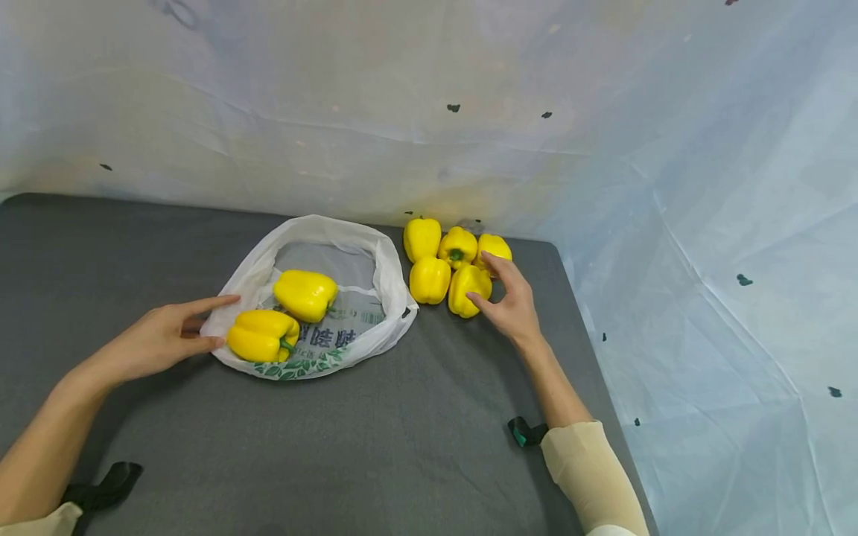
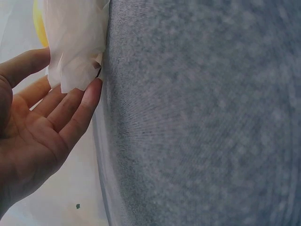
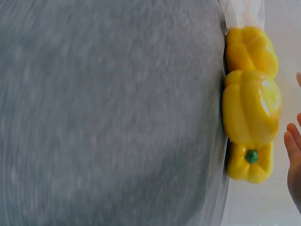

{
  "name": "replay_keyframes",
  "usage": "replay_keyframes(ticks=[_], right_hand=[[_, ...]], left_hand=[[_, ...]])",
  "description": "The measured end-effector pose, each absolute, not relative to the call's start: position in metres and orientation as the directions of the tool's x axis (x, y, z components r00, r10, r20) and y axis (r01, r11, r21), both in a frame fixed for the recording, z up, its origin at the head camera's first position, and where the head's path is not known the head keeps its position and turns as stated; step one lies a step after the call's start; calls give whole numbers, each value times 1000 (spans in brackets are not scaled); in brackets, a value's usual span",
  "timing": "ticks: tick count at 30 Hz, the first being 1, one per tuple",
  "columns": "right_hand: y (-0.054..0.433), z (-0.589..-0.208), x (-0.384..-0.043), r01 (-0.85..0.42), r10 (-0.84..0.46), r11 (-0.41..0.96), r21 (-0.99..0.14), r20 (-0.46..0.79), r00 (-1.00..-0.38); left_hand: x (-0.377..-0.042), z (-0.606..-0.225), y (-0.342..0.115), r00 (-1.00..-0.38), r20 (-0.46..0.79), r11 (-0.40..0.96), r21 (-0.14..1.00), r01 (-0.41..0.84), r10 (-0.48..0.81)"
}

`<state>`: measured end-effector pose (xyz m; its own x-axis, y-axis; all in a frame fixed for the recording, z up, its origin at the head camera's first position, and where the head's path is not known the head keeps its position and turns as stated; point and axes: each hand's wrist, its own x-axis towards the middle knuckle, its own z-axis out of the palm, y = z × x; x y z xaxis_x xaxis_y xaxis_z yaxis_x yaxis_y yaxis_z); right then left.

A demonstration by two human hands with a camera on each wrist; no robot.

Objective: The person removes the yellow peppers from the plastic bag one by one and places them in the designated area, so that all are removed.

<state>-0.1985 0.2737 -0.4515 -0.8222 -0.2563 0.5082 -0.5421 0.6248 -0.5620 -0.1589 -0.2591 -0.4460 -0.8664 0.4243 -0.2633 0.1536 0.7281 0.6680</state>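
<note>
In the head view my left hand (image 1: 150,339) touches the left rim of a white plastic bag (image 1: 395,275), its thumb and fingers spread and fairly straight. The left wrist view shows this left hand (image 2: 44,117) beside the folded white plastic (image 2: 75,42). Inside the wide-mouthed bag lie two yellow bell peppers, one further back (image 1: 304,294) and one nearer (image 1: 261,335). My right hand (image 1: 512,301) hovers by a front yellow bell pepper (image 1: 467,289), thumb and fingers apart. From the right wrist, the fingers (image 3: 294,141) show clear of the peppers (image 3: 251,106).
Right of the bag, more yellow bell peppers cluster: one at back left (image 1: 422,238), one at front left (image 1: 430,281), a middle one (image 1: 459,246), and another at back right (image 1: 494,247). Pale sheeting (image 1: 335,112) hangs behind the dark grey tabletop (image 1: 335,454).
</note>
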Motion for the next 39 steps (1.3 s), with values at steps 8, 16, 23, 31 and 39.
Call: replay_keyframes(ticks=[8,16,23,31,39], right_hand=[[252,-449,-198,-579,-256,546,-606,538,-803],[213,-416,-181,-607,-276,452,-653,545,-792],[194,-412,-182,-632,-300,385,-673,556,-775],[178,-414,-180,-663,-351,350,-661,564,-747],[160,-420,-177,-664,-394,310,-681,543,-741]], left_hand=[[-159,-445,-261,-869,-257,729,667,156,422],[-159,-445,-262,-873,-254,735,660,158,416],[-158,-445,-262,-877,-239,728,665,165,418],[-158,-444,-263,-880,-230,730,662,171,415],[-156,-448,-261,-879,-207,709,680,187,430]])
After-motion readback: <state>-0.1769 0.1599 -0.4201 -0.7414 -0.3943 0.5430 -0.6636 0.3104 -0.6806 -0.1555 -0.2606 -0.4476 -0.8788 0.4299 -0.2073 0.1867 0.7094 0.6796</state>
